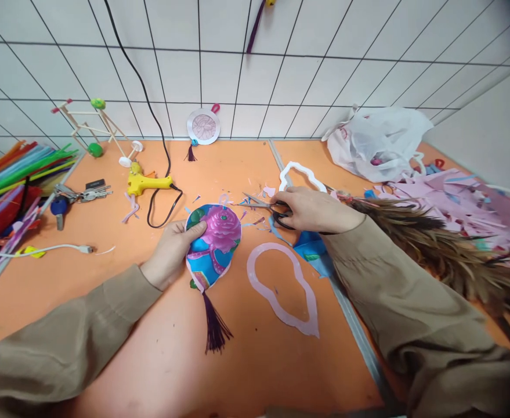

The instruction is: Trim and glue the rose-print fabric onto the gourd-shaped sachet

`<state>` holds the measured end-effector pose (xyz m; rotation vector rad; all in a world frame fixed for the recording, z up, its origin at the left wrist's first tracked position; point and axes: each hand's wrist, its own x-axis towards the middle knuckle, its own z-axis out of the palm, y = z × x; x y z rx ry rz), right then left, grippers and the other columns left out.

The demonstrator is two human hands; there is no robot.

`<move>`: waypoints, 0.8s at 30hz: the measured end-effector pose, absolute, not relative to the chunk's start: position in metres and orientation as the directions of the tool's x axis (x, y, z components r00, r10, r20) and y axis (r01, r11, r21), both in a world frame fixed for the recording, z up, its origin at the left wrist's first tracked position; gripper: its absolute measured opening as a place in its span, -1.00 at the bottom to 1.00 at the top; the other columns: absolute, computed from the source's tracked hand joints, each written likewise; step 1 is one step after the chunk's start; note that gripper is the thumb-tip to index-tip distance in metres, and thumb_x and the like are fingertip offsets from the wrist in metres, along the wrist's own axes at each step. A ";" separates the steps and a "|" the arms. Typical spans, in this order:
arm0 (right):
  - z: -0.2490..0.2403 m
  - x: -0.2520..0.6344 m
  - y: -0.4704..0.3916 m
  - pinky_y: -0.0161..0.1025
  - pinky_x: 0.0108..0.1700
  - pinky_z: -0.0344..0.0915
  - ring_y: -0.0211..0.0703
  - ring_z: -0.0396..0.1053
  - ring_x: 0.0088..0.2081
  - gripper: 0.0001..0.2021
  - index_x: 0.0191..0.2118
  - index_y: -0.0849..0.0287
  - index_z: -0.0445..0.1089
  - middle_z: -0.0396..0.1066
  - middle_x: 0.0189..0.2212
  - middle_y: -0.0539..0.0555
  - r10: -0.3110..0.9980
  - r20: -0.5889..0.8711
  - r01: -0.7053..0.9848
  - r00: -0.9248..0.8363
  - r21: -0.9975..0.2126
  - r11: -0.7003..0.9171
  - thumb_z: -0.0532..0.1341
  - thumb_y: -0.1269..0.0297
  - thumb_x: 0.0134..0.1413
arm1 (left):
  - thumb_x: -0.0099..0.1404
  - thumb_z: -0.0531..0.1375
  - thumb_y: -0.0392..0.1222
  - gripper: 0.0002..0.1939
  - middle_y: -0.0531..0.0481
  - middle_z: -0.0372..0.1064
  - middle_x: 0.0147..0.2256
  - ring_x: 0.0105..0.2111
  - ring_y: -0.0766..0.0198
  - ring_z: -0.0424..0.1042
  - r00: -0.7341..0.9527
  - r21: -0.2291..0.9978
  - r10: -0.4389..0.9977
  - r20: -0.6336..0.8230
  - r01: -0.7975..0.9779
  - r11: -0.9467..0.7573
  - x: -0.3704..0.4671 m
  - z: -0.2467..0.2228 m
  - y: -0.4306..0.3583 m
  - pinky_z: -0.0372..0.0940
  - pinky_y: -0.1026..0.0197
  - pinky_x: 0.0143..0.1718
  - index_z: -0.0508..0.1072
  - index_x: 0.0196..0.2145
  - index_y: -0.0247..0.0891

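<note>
My left hand [172, 249] pinches the left edge of a flat rounded ornament [220, 235], its thumb on the front. The ornament is covered in blue cloth with a pink flower, and a dark purple tassel [214, 331] hangs from its lower end. On the right, my right hand [307, 210] has its fingers at the black handles of a pair of scissors [259, 203], whose slightly parted blades point left toward the ornament. A pale pink gourd-shaped outline [255, 261] lies on the table below the scissors. Beneath my right wrist is a blue cloth scrap [313, 247].
A yellow glue gun [148, 183] with a black cord, keys [80, 191] and a white cable [54, 247] lie left. Colourful pipe cleaners [15, 174] fill the left edge. On the right are a white plastic bag [374, 142], brown feathers [446, 247] and pink scraps [450, 197].
</note>
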<state>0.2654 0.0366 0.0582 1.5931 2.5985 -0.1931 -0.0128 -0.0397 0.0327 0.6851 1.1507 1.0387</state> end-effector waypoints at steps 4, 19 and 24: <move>0.060 0.257 0.035 -0.07 -0.18 0.30 0.19 0.40 -0.04 -0.69 -0.05 0.18 0.40 0.42 -0.10 0.29 0.906 -0.145 0.915 -0.397 0.012 0.403 0.15 0.15 0.15 | -0.08 0.48 -0.17 -0.74 -0.08 0.52 -0.56 -0.59 0.25 0.48 0.006 0.856 0.925 -0.381 -0.377 0.355 -0.010 0.033 -0.040 0.42 0.24 -0.47 0.54 -0.52 -0.38; 0.054 0.250 0.037 -0.14 -0.18 0.26 0.16 0.36 -0.04 -0.60 0.01 0.19 0.36 0.38 -0.04 0.31 0.931 -0.088 0.934 -0.355 0.012 0.357 0.19 0.08 0.12 | 0.23 0.25 -0.29 -0.90 -0.12 0.58 -0.44 -0.47 0.15 0.57 0.094 0.758 0.903 -0.420 -0.511 0.405 -0.010 0.055 -0.056 0.51 0.14 -0.30 0.58 -0.34 -0.36; 0.058 0.247 0.030 -0.10 -0.19 0.27 0.22 0.38 -0.05 -0.62 -0.03 0.27 0.40 0.39 -0.05 0.40 0.927 -0.067 0.928 -0.369 0.023 0.371 0.13 0.09 0.18 | -0.07 0.47 -0.24 -0.80 0.06 0.39 -0.70 -0.63 0.24 0.48 0.251 0.785 0.913 -0.323 -0.468 0.406 -0.007 0.069 -0.086 0.44 0.28 -0.52 0.51 -0.59 -0.27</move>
